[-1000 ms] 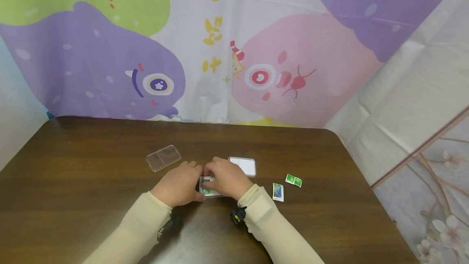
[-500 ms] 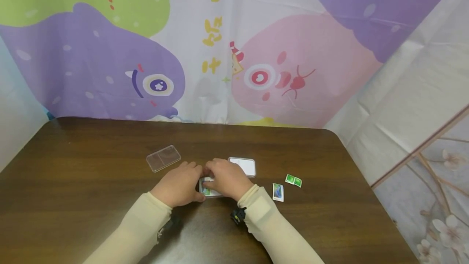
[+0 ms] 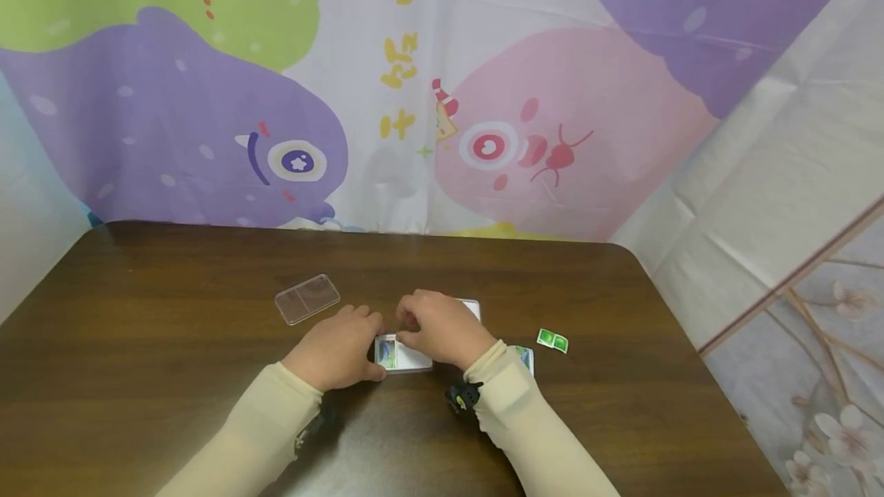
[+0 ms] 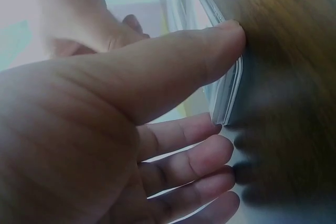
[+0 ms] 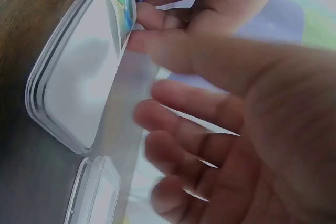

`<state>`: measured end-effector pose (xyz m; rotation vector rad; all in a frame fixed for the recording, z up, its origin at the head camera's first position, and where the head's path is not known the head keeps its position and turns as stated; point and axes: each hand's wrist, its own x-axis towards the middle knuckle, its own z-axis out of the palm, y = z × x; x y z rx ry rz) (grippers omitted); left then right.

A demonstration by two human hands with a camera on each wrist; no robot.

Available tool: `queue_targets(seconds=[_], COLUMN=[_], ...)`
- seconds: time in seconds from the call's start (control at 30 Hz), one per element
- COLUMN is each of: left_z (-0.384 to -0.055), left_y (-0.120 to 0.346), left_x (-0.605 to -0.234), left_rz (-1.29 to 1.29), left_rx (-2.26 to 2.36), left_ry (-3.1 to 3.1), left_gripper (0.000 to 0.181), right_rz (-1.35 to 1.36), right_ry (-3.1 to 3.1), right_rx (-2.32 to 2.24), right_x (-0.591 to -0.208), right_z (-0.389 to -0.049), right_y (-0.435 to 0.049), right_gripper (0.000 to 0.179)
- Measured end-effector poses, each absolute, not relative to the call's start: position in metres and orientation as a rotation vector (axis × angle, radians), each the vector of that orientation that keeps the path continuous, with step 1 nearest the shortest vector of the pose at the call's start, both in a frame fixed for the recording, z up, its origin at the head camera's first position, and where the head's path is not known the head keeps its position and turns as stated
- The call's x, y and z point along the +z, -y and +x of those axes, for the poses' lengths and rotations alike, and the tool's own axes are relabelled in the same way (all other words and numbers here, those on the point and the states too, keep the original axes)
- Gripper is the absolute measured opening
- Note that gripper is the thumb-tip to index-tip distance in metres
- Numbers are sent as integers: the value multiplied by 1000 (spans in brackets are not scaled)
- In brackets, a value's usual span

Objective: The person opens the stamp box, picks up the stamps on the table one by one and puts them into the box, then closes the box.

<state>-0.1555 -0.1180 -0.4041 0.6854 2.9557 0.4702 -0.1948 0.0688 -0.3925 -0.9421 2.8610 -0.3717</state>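
A small clear plastic case [image 3: 414, 360] with a white insert lies on the table before me. A colourful stamp [image 3: 387, 354] sits in its left part. My left hand [image 3: 337, 350] holds the case's left end between thumb and index finger; its other fingers extend past the edge in the left wrist view. Over the case's right part hovers my right hand [image 3: 445, 328], its fingers loosely bent and apart with nothing between them. In the right wrist view its thumb [image 5: 157, 45] reaches toward the stamp; whether it touches cannot be told.
A clear lid [image 3: 308, 299] lies behind my left hand. Behind my right hand a second case [image 3: 473, 308] is partly hidden. A green stamp pair [image 3: 553, 340] and a blue-green stamp [image 3: 526, 359], partly covered by the sleeve, lie to the right on the wooden table [image 3: 173, 343].
My right hand has lifted and shifted right off the stamp, baring more of the case's white insert. Its sleeve now covers part of the blue-green stamp. The left hand stays in place.
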Motion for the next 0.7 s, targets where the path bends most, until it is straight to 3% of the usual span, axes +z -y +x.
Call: queue_targets(seconds=[0.27, 0.7], left_z=[-155, -156], left_y=[118, 118], left_x=[-403, -404], left_rz=[669, 670], left_rx=[459, 430], left_ry=[-2952, -2946], left_gripper=[47, 50], right_rz=[-1055, -1116], right_ry=[-2760, -2768], right_rx=[-221, -198], right_x=[-398, -399], right_z=[-194, -191], right_y=[-69, -67], right_gripper=[45, 42])
